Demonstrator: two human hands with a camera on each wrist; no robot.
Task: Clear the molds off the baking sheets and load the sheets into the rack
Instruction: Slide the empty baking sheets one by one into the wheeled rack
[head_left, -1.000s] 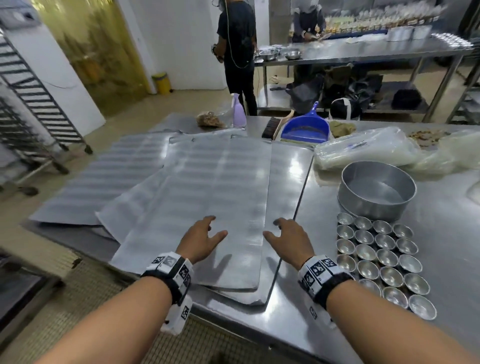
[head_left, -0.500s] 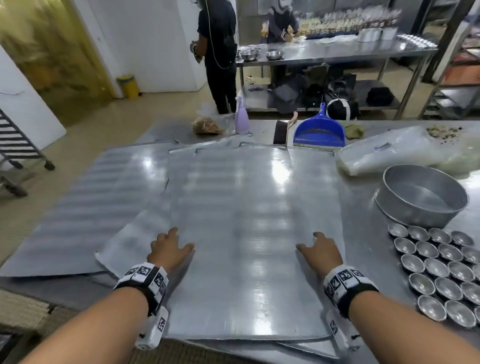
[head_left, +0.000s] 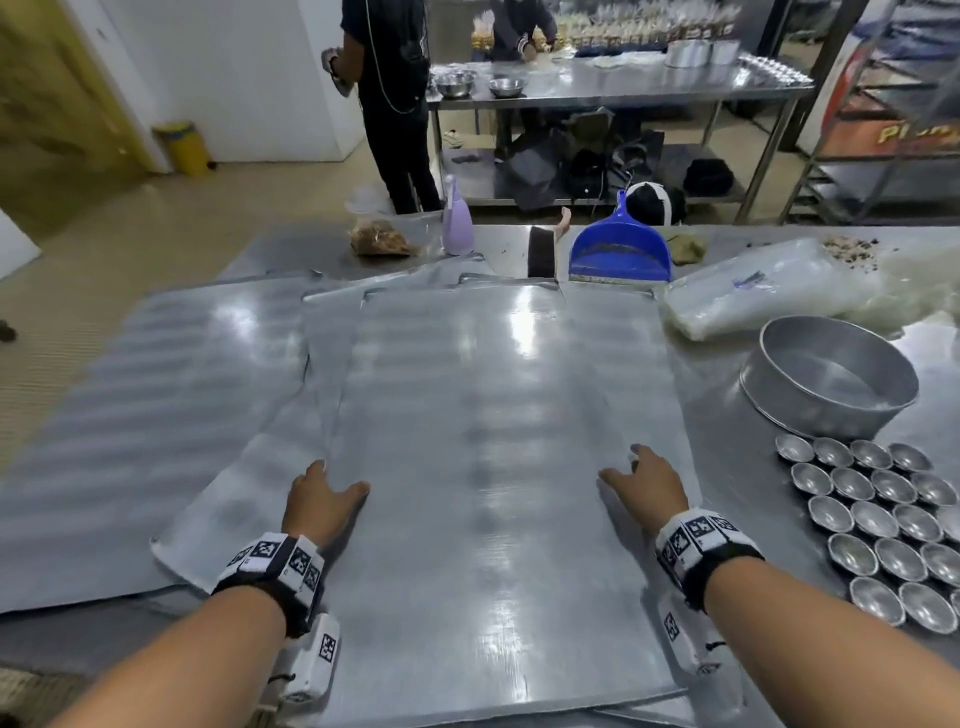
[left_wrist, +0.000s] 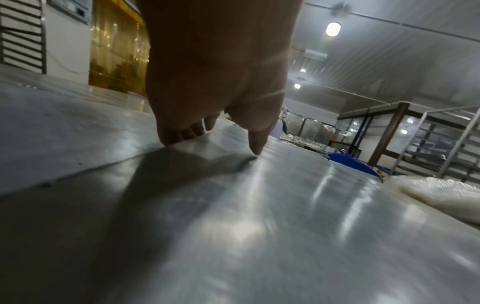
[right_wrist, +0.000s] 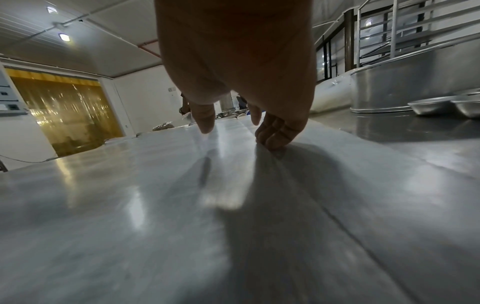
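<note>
Several flat baking sheets lie stacked and fanned on the steel table. The top sheet (head_left: 498, 467) lies lengthwise in front of me. My left hand (head_left: 322, 496) is at its left edge, my right hand (head_left: 647, 480) at its right edge. In both wrist views the thumb (left_wrist: 255, 147) (right_wrist: 205, 124) rests on top and the bent fingers (left_wrist: 182, 134) (right_wrist: 272, 139) hook onto the sheet's (left_wrist: 285, 216) (right_wrist: 155, 205) edge. Several small round metal molds (head_left: 883, 525) (right_wrist: 431, 107) sit in rows on the table to the right, off the sheets.
A round cake pan (head_left: 831, 384) stands behind the molds, beside plastic bags (head_left: 769, 286). A blue dustpan (head_left: 618, 254), brush (head_left: 540, 249) and purple spray bottle (head_left: 457, 223) sit at the far edge. Other sheets (head_left: 130, 415) spread left. A person in black (head_left: 389, 93) stands beyond; a rack (head_left: 883, 130) stands back right.
Both hands have slid apart from the sheet's middle to its left and right edges, and the top sheet now lies straight in front of me.
</note>
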